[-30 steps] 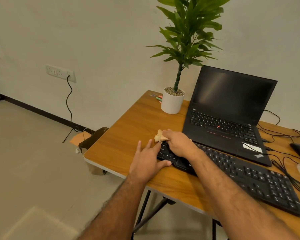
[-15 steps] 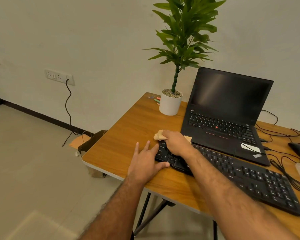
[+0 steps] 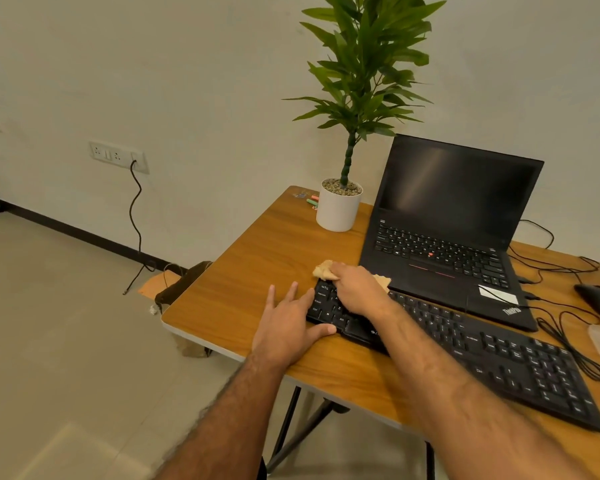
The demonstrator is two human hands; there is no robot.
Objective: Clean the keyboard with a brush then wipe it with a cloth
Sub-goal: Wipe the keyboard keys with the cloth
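Head view: right hand [image 3: 355, 289] grips cloth [image 3: 323, 269] on keyboard [image 3: 482, 355]; left hand [image 3: 288, 327] flat, grip wide.

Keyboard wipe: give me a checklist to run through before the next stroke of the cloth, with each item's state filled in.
1. Cloth in the right hand: ok, gripped and pressed on the keyboard's left end.
2. Keyboard braced: ok, the left hand lies flat on the table with its thumb against the keyboard's left front corner.
3. Path to the right along the keys: ok, nothing lies on them.
4. Laptop clearance: cannot tell, it sits very close behind the keyboard.
5. Cable near the right end: not ok, its loops lie by the number pad.
6. Brushing finished: cannot tell, no brush in view.
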